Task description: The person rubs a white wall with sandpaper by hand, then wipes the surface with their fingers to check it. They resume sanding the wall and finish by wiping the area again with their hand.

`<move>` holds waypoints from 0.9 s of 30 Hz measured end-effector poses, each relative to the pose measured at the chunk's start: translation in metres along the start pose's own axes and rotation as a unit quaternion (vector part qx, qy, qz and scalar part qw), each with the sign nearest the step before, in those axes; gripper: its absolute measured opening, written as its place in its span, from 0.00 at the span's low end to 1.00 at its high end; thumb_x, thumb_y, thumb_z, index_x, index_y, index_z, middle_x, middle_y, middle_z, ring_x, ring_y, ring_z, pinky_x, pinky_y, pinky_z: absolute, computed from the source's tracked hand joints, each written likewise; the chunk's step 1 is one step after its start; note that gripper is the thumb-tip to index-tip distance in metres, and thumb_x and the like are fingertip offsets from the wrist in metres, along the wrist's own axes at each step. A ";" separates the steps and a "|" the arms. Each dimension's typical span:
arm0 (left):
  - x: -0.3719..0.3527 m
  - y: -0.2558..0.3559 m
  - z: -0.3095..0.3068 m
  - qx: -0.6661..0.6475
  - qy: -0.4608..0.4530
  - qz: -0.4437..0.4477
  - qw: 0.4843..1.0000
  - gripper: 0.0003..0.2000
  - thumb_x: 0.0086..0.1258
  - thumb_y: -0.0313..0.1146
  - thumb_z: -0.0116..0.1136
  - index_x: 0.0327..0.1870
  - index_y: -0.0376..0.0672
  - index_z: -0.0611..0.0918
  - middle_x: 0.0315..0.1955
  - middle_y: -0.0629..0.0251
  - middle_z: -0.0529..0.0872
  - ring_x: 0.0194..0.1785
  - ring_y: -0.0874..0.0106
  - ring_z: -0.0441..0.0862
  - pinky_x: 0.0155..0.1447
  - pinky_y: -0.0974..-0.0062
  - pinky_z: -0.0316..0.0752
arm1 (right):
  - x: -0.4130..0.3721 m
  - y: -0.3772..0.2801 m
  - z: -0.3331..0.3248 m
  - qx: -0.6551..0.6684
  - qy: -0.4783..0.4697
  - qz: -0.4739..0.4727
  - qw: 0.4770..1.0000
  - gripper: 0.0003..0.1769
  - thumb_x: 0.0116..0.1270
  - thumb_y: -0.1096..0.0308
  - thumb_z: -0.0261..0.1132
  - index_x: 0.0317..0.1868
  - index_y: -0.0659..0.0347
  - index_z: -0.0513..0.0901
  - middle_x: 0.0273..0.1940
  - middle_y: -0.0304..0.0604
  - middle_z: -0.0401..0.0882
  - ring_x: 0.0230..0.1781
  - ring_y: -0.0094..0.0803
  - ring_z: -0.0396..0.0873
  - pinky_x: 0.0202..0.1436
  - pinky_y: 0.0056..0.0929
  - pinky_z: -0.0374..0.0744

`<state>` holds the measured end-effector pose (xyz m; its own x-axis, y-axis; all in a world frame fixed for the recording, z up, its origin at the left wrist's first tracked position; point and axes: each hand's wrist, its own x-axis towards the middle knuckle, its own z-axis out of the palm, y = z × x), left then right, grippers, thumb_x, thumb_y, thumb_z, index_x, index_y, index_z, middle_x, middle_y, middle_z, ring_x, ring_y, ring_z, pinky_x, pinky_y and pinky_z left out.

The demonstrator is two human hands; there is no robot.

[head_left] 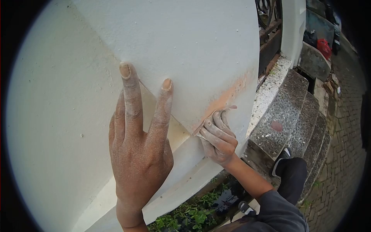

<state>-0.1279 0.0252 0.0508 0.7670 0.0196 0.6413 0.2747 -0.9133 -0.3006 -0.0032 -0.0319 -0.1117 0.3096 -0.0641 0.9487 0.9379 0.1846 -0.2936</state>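
Observation:
My left hand (141,135) is raised before the white wall (185,46), its dusty fingers apart and nothing in it. Two of its fingertips rest at or near the wall's corner line. Lower right of it, my right hand (219,135) has its fingers bent around a thin folded sheet (205,122), pressed to the wall. Beside that sheet runs a rubbed, orange-pink patch (228,94). White dust covers the fingers of both hands.
Stone steps (280,104) descend at the right beside a paved path (344,154). A dark metal gate (270,48) stands at the upper right. Green plants (193,216) grow below the wall. A red bag (324,48) lies farther off.

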 end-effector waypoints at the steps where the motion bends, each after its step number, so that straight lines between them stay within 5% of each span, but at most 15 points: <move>1: 0.001 0.000 0.000 0.002 0.010 0.004 1.000 0.43 0.44 0.12 0.45 0.68 0.59 0.67 0.74 0.57 0.48 0.74 0.55 0.54 0.69 0.54 0.64 | -0.006 0.005 -0.001 -0.003 0.000 -0.003 1.000 0.11 0.53 0.74 0.69 0.39 0.60 0.86 0.43 0.46 0.85 0.55 0.49 0.78 0.62 0.51 0.69; 5: 0.002 0.001 0.006 -0.004 0.018 0.010 1.000 0.43 0.44 0.12 0.45 0.68 0.60 0.67 0.74 0.57 0.47 0.73 0.55 0.55 0.68 0.54 0.64 | 0.069 -0.012 0.004 0.005 0.024 -0.026 0.999 0.10 0.54 0.75 0.69 0.38 0.59 0.86 0.42 0.45 0.85 0.57 0.49 0.77 0.61 0.51 0.70; 9: 0.000 0.003 0.002 0.002 -0.003 0.001 1.000 0.43 0.44 0.13 0.46 0.68 0.60 0.67 0.74 0.56 0.46 0.73 0.54 0.55 0.68 0.54 0.64 | 0.000 0.002 -0.003 0.003 -0.005 0.003 1.000 0.12 0.53 0.76 0.69 0.40 0.58 0.86 0.44 0.46 0.84 0.57 0.49 0.76 0.63 0.50 0.68; 14: 0.002 0.001 0.007 -0.009 0.016 0.013 1.000 0.43 0.43 0.13 0.47 0.68 0.58 0.66 0.74 0.54 0.46 0.73 0.53 0.55 0.68 0.54 0.65 | 0.072 -0.009 0.004 0.032 0.034 -0.006 0.999 0.11 0.53 0.76 0.69 0.39 0.58 0.86 0.43 0.46 0.85 0.56 0.49 0.77 0.63 0.52 0.68; 27: 0.002 0.004 0.000 -0.032 -0.003 0.005 0.999 0.44 0.40 0.14 0.47 0.68 0.56 0.67 0.74 0.53 0.46 0.73 0.52 0.56 0.68 0.56 0.65 | 0.019 -0.007 0.002 -0.003 -0.001 0.003 1.000 0.10 0.54 0.74 0.69 0.39 0.59 0.87 0.44 0.45 0.85 0.55 0.48 0.78 0.64 0.51 0.67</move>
<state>-0.1252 0.0220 0.0508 0.7727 0.0113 0.6347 0.2285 -0.9378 -0.2614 -0.0046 -0.0321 -0.0913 0.3151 -0.0603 0.9472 0.9368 0.1796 -0.3002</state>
